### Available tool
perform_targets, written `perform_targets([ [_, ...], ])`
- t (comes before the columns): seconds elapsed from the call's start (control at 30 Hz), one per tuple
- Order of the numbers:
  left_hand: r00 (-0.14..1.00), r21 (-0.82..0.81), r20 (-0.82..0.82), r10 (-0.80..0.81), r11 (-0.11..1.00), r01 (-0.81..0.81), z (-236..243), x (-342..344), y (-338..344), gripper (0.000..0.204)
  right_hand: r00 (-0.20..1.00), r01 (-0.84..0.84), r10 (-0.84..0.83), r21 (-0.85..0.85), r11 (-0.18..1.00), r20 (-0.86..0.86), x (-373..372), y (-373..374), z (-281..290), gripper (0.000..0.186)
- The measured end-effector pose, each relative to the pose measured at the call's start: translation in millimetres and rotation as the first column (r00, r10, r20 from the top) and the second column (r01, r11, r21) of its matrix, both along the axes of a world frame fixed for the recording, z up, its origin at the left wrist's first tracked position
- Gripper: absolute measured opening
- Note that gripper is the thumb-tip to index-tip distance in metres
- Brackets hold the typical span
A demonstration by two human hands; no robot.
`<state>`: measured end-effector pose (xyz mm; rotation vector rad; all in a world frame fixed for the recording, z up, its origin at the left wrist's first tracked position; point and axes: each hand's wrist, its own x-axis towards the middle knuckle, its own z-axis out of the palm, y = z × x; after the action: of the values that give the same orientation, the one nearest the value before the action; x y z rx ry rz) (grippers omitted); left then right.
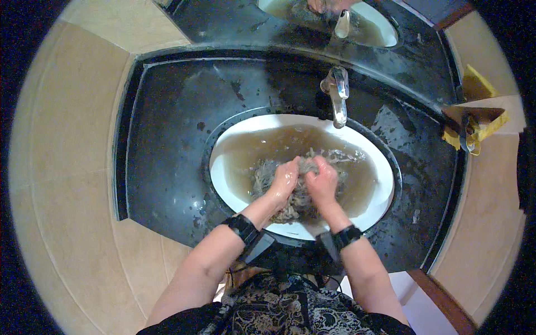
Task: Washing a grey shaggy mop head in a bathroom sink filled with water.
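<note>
Both my hands are in the white oval sink [385, 187], which holds murky brown water [240, 151]. Between and beneath them lies a wet, shaggy grey cloth [296, 205] with thick strands, partly under water; whether it is a mop head or a mat I cannot tell. My left hand [286, 177] is closed on a bunch of its strands. Close beside it, my right hand [322, 177] grips another part, thumb toward the left hand. Water splashes to the right of the fingers. Each wrist wears a black band, the left [243, 229] and the right [347, 237].
A chrome faucet [338, 97] stands behind the sink, its spout over the rim. Dark wet countertop [167, 139] surrounds the basin, with a mirror [223, 25] behind. At the right wall, a corner holder [474, 114] has yellow material on it. Beige tiles [72, 111] cover the left wall.
</note>
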<state>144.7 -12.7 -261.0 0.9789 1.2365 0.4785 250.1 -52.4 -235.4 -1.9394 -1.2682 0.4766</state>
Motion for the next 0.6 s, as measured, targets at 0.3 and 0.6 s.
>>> perform_targets([
  [0.3, 0.95, -0.294, 0.301, 0.079, 0.956, 0.014, -0.4, -15.8, 8.6, 0.039, 0.98, -0.012, 0.005, -0.036, 0.999, -0.197, -22.5, -4.3, 10.7, 0.022],
  [0.6, 0.827, 0.258, -0.352, -0.438, 0.804, 0.536, 28.1, -40.2, 26.8, 0.063, 0.932, 0.155, -0.085, -0.175, 0.972, 0.352, 74.5, 2.4, -36.7, 0.031],
])
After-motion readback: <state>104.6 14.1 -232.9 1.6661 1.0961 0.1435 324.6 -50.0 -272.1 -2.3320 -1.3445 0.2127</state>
